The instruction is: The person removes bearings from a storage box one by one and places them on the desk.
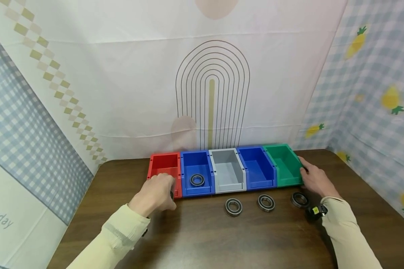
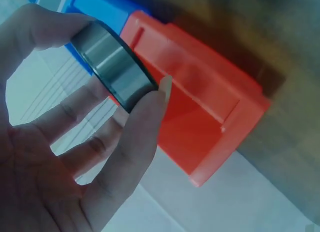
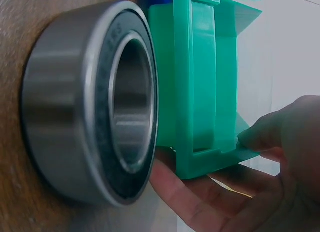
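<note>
In the left wrist view, my left hand (image 1: pixel 156 192) pinches a ball bearing (image 2: pixel 117 64) by its steel rim, between the thumb and a finger. That hand is at the front of the red bin (image 2: pixel 200 96), and in the head view it hides most of the bearing. My right hand (image 1: pixel 317 178) grips the right side wall of the green bin (image 3: pixel 185 86), thumb at the upper edge and fingers along the outside. Close to the right hand, another bearing (image 1: pixel 300 200) lies flat on the table.
Between the red and green bins stand a blue bin (image 1: pixel 196 157) with a bearing (image 1: pixel 197 180) inside, a grey bin (image 1: pixel 227 164) and another blue bin (image 1: pixel 256 168). Two more bearings, a left one (image 1: pixel 233 207) and a right one (image 1: pixel 266 203), lie on the wooden table (image 1: pixel 205 243).
</note>
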Motion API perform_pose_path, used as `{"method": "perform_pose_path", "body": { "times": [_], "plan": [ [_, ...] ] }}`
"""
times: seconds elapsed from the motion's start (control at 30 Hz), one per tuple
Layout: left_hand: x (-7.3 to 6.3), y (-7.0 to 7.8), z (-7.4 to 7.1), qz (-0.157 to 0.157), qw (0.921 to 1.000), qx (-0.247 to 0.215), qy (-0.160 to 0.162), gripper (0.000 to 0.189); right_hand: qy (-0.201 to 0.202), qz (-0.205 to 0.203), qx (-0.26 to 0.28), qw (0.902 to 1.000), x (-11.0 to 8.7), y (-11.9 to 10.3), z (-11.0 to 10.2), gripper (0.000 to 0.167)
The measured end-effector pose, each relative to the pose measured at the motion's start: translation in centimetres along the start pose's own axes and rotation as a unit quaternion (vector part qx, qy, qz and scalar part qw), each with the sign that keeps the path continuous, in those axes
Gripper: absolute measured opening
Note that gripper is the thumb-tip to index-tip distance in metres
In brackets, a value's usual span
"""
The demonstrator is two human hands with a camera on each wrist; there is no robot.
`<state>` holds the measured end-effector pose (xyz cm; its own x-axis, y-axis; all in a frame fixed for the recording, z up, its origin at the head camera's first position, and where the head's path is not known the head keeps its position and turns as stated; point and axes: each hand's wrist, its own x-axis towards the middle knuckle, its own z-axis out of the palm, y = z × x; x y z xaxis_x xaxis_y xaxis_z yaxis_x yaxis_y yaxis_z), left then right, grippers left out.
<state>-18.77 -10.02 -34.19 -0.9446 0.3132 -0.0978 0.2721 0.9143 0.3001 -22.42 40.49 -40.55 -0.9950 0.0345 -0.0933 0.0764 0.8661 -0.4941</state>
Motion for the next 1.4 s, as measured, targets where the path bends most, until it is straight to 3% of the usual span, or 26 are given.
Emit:
{"method": "perform_pose_path", "body": {
  "times": [0.33,0.67,1.1,1.4],
  "plan": [
    [-1.8,-0.9,2.2,-0.009,0.9999,-0.002,-0.005,0.035,0.001,-0.005,0.009,0.9999,0.0,-0.1,0.1,0.059],
    [-2.3,-1.5,3.8,-0.009,0.9997,-0.006,-0.02,0.034,0.004,0.001,0.012,0.9999,0.0,0.0,0.2,0.059],
    [-2.1,-1.7,4.6,-0.008,0.9996,0.007,-0.026,0.037,0.0,-0.002,0.017,0.9998,0.1,0.0,0.2,0.06],
    [-2.3,-1.4,4.4,-0.008,0.9992,0.023,-0.031,0.036,0.002,0.003,0.01,0.9999,0.1,-0.1,0.0,0.06]
  ]
}}
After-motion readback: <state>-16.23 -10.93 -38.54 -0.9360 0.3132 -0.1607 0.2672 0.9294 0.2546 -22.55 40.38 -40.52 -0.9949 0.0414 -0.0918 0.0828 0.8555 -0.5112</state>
